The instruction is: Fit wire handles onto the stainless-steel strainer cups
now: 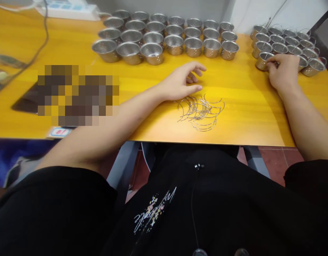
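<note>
My right hand (284, 74) is at the near left corner of the right-hand group of cups. Its thumb and fingers are closed at the rim of a small perforated metal cup (261, 64), which stands on the table. The cups around it have thin wire handles, and my hand hides part of some of them. Just behind a loose pile of curved wire handles (204, 110), my left hand (184, 81) is held with fingers apart and nothing in them. Whether its underside touches the table or the wires, I cannot tell.
Rows of metal cups (194, 46) without visible handles stand along the back of the yellow table (158, 129). A white power strip (70, 10) is at the back left, with a dark cable (45, 35) running forward. A blurred-out dark object (25, 99) lies at the left.
</note>
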`<state>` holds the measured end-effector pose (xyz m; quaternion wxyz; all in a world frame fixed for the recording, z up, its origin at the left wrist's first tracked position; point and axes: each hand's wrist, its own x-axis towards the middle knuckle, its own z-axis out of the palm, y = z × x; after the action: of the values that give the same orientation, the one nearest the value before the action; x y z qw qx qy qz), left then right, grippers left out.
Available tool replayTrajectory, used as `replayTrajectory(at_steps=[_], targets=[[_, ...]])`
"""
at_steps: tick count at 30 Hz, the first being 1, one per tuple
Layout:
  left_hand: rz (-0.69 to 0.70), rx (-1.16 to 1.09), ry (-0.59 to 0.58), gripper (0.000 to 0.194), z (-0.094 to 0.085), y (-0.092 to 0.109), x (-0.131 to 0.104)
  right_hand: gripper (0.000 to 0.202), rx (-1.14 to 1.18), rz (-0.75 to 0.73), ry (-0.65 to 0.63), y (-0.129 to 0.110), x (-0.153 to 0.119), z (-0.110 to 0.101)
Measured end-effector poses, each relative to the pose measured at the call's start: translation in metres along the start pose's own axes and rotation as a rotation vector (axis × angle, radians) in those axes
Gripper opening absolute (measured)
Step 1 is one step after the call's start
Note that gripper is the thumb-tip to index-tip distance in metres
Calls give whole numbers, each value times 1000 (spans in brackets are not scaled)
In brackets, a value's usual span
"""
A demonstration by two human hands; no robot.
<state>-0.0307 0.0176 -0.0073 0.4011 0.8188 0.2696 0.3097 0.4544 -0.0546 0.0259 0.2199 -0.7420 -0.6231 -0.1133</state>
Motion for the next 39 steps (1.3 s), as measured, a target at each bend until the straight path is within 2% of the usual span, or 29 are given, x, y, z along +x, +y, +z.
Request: replayTrajectory(at_steps=[3,10,13,20,24,30,35,37,39], targets=[[5,7,-1,67,0,1,0,35,12,56,57,-2,0,0],[62,37,-36,77,1,0,-2,35,41,98,31,-10,-1,-4],[86,39,-41,77,1,-1,-3,37,45,79,59,-10,-3,-7],[99,70,-69,73,-2,0,-3,40,51,45,20,-13,-8,-9],[151,50,-66,66,-1,-2,-2,38,61,33,39,-13,-7,-7],[160,59,-76,64,1,-7,-2,36,101,63,37,-12,-5,-1],[144,66,-80,65,-1,-5,-3,32,133,58,46,-6,-3,1],[144,66,-92,65,-2,-3,-4,36,111,63,63,0,-2,-2],[137,65,-90,65,-3,-1,-5,44,76,9,46,8,-2,-6]])
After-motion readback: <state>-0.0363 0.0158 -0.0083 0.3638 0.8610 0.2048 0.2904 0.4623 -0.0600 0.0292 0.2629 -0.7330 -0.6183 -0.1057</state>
